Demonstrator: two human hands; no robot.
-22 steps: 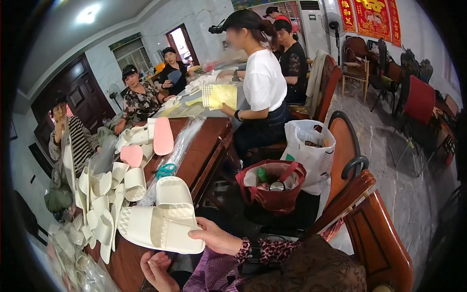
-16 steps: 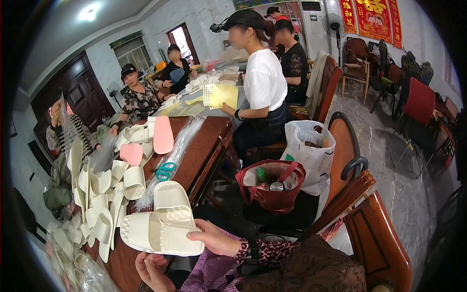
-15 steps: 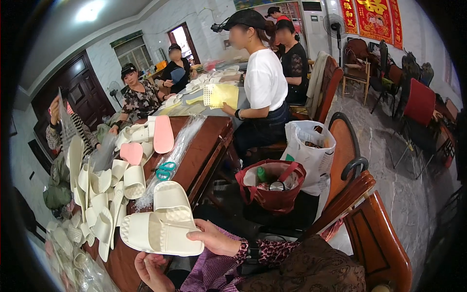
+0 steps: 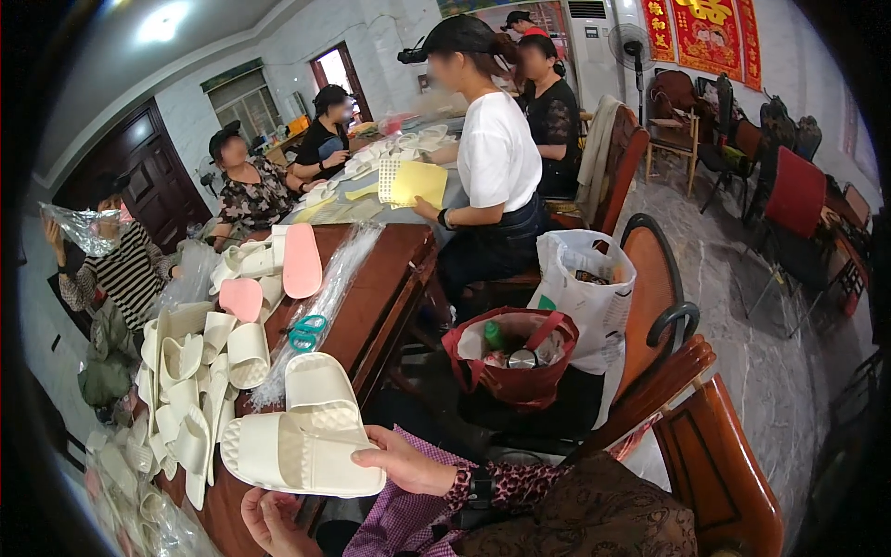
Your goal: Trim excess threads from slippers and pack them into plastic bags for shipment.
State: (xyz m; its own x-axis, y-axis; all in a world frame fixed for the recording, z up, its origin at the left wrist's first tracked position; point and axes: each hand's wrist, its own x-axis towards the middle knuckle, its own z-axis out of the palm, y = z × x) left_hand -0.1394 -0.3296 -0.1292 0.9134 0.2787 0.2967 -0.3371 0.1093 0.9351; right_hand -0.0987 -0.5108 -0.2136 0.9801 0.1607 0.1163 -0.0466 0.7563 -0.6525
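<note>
Cream slippers (image 4: 302, 455) pinched w/ R fingers (image 4: 380, 435) at rt edge; L fingers (image 4: 253, 509) part-open just below

I see pale marbled walls (image 4: 385, 56), grey veined floor (image 4: 687, 260); dark panelled door (image 4: 153, 176) left, window (image 4: 243, 102), lit ceiling light (image 4: 164, 23), red-backed chair (image 4: 794, 190) right.

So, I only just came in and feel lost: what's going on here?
The right hand holds two white slippers set crosswise; the left hand is just below them, fingers curled. More slippers lie heaped on the table, near scissors on clear plastic. At the left, a person holds up a clear bag; another, in a white top, holds a yellow sheet.
</note>
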